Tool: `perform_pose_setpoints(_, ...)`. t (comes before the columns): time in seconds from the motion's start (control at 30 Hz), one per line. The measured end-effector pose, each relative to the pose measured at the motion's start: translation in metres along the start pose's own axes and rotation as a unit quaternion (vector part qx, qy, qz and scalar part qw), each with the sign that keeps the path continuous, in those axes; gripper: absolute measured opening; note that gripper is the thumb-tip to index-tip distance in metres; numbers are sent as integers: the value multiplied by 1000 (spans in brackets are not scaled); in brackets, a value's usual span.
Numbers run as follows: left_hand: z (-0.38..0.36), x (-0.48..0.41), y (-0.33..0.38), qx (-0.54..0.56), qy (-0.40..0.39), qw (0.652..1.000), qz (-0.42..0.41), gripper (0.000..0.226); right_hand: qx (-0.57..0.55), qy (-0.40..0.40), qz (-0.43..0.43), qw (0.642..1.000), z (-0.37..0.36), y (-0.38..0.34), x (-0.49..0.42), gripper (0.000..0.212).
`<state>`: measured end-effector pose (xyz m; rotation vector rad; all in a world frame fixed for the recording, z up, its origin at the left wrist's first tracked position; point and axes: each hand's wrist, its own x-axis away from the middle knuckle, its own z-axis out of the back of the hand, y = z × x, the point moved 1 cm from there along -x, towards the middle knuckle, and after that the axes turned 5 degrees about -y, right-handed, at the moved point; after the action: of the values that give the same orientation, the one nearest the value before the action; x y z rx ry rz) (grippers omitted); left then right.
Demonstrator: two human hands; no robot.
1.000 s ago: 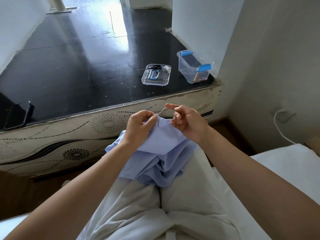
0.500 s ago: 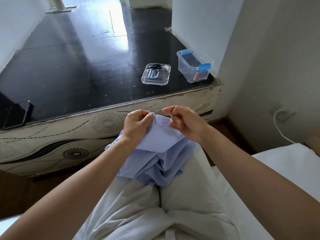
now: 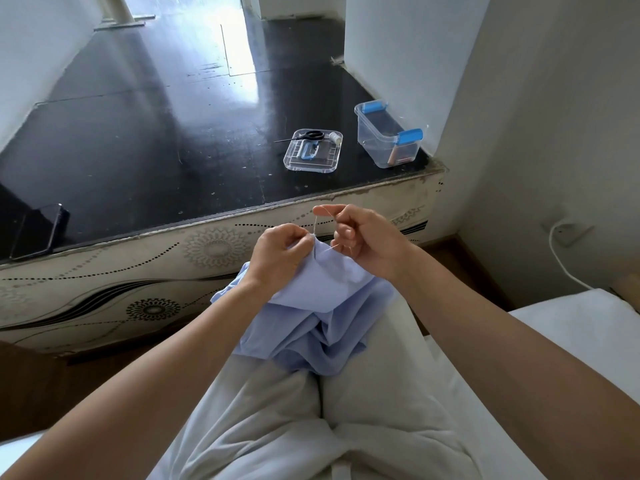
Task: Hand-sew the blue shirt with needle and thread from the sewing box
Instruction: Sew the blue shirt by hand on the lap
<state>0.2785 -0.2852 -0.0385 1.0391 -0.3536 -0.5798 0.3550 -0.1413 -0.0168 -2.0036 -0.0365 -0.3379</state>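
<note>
The light blue shirt [image 3: 322, 306] lies bunched on my lap, its top edge lifted. My left hand [image 3: 280, 252] pinches that edge between thumb and fingers. My right hand [image 3: 363, 237] is raised just beside it, pinching a thin white thread [image 3: 316, 223] between thumb and forefinger. The thread runs down from the fingertips to the cloth edge. A short dark line, perhaps the needle [image 3: 315, 253], sits in the fabric at the fold. The clear sewing box [image 3: 388, 138] with blue clips stands open on the dark platform ahead.
The box's clear lid [image 3: 313, 152] lies left of it, carrying black scissors [image 3: 304, 136], a white thread spool [image 3: 333, 136] and a blue item. A dark phone [image 3: 38, 232] rests at the platform's left edge. A white cable [image 3: 561, 258] hangs at the right wall. White bedding lies under me.
My right hand has risen and drawn the thread upward from the cloth edge. My left hand keeps its pinch on the shirt, shifted slightly.
</note>
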Motion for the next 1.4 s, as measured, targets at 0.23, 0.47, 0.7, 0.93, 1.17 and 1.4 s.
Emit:
perform_pose_setpoints(0.23,3,-2,1,149,56,983,95,16,135,-50,51,988,10,16,12,41)
perform_pose_setpoints(0.47,4,-2,8,258,54,956,130,10,147,-83,74,983,19,24,16,35)
perform_pose_setpoints(0.7,4,0,10,279,41,952,115,11,188,39,39,981,15,30,8,24)
perform_pose_setpoints(0.93,3,3,9,264,34,959,101,8,185,38,39,981,4,31,2,15)
perform_pose_setpoints(1.17,5,4,9,284,23,952,112,7,114,59,33,991,0,32,2,10)
perform_pose_setpoints(1.4,9,8,17,254,-3,963,91,4,118,103,60,986,-9,33,2,14)
